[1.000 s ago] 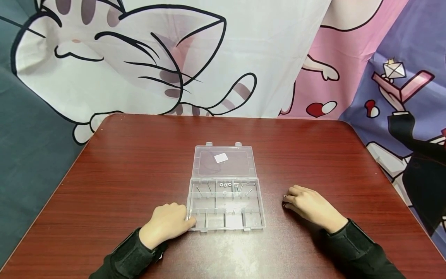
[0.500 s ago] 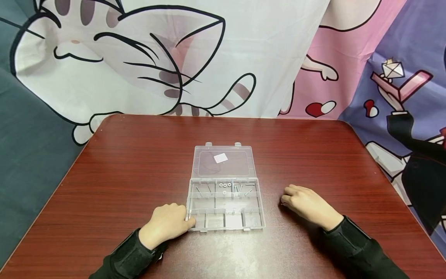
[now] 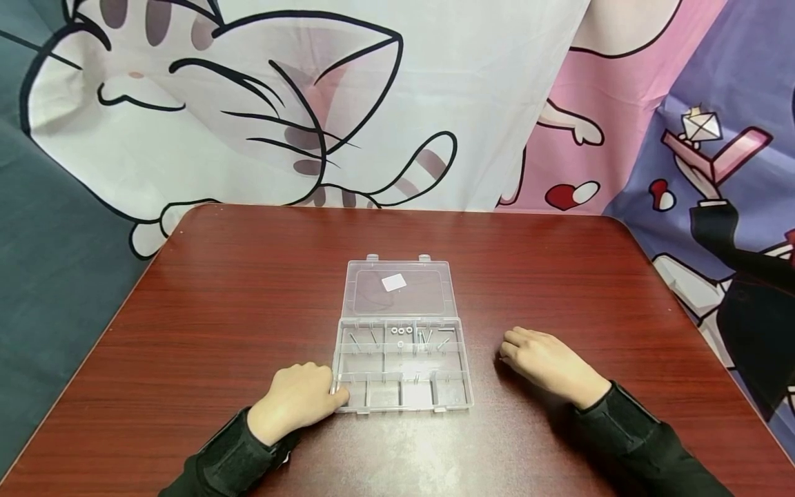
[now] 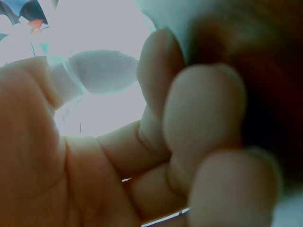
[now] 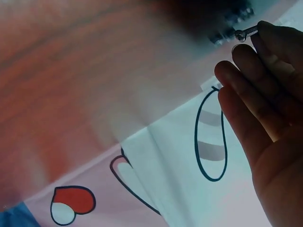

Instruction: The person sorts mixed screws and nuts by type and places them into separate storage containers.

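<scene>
A clear plastic compartment box (image 3: 400,362) lies with its lid (image 3: 400,290) folded back on the table. My left hand (image 3: 298,400) holds the box's front left corner, thumb over the rim; in the left wrist view its fingers (image 4: 203,118) curl in front of a bright, blurred background. Screws (image 3: 425,337) and several small white rings (image 3: 401,330) lie in the back compartments. To the right of the box, my right hand (image 3: 546,362) hovers low over the table. Its thumb and forefinger pinch a small metal screw (image 5: 246,33), seen in the right wrist view and hidden in the head view.
The reddish-brown wooden table (image 3: 248,276) extends around the box on all sides. Behind it hangs a printed cloth (image 3: 484,103) with cartoon figures, and a dark green cloth (image 3: 62,310) falls at the left.
My right hand has shifted slightly left and turned a little, so the metal at its fingertips no longer shows in the head view. The left hand and box stay put.
</scene>
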`<state>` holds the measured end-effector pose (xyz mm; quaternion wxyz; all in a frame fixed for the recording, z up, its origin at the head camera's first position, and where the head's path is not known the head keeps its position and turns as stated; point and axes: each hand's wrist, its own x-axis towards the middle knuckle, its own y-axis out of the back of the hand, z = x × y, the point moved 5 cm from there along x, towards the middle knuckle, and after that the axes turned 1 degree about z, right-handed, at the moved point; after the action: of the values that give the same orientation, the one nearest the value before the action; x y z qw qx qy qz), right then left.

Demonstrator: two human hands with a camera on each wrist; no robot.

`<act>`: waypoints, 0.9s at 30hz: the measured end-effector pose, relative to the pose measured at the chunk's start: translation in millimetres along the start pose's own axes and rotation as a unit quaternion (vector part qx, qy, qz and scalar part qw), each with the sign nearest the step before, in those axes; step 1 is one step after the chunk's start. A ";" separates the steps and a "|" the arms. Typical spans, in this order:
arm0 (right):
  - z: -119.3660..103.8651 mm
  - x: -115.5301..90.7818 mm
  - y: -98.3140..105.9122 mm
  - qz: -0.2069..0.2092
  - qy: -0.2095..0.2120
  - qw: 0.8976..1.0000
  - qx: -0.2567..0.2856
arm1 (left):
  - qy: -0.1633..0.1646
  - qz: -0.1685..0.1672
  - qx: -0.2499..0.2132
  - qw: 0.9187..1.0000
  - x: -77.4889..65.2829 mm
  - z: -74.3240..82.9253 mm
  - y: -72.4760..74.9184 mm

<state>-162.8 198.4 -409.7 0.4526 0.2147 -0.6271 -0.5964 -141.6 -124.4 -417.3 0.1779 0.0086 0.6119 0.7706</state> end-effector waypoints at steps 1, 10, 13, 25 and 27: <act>0.7 1.0 0.8 0.001 -0.001 1.000 -0.004 | 0.000 -0.001 0.000 1.000 -0.1 -0.1 0.0; 5.7 14.4 11.2 0.004 0.012 1.000 -0.027 | 0.001 -0.005 -0.007 1.000 0.6 -0.9 -1.9; 8.4 19.9 15.0 0.009 0.016 0.999 -0.036 | 0.002 -0.004 -0.004 1.000 1.2 -1.3 -2.9; 19.1 49.2 19.9 0.008 0.013 0.998 -0.057 | 0.000 -0.004 0.009 1.000 2.0 -1.9 -3.9; 18.3 56.1 21.1 0.013 0.017 0.998 -0.061 | 0.000 -0.004 0.011 1.000 1.5 -1.9 -3.7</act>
<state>-200.1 167.2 -370.1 0.4835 0.1887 -0.5840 -0.6242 -142.5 -125.1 -421.6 0.1812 0.0084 0.6203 0.7631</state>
